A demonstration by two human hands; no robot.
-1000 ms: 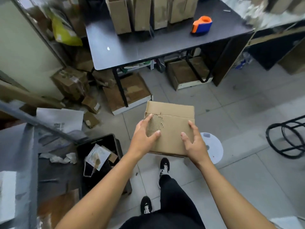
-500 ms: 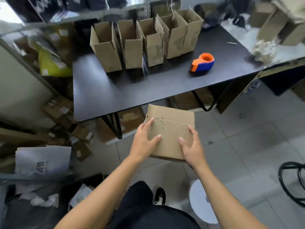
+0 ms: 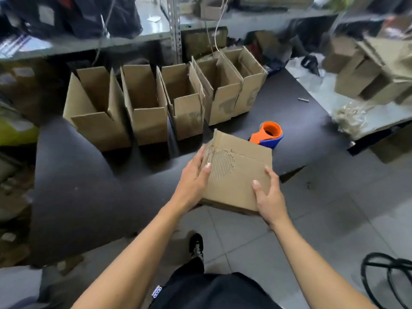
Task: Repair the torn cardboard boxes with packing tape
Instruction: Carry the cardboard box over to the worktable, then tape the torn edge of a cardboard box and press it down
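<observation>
Your left hand (image 3: 193, 177) and right hand (image 3: 268, 198) grip a torn box (image 3: 238, 177), now lifted from above the floor to the worktop (image 3: 89, 186) edge, beside the tape dispenser (image 3: 268, 134), ready for taping.

A black table (image 3: 89, 186) stands on grey floor tiles (image 3: 334, 208) before metal shelving (image 3: 176, 30).

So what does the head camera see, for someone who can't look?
Two hands, left hand and right hand, hold a torn box over a black table. Five open boxes and an orange tape dispenser sit there.
</observation>
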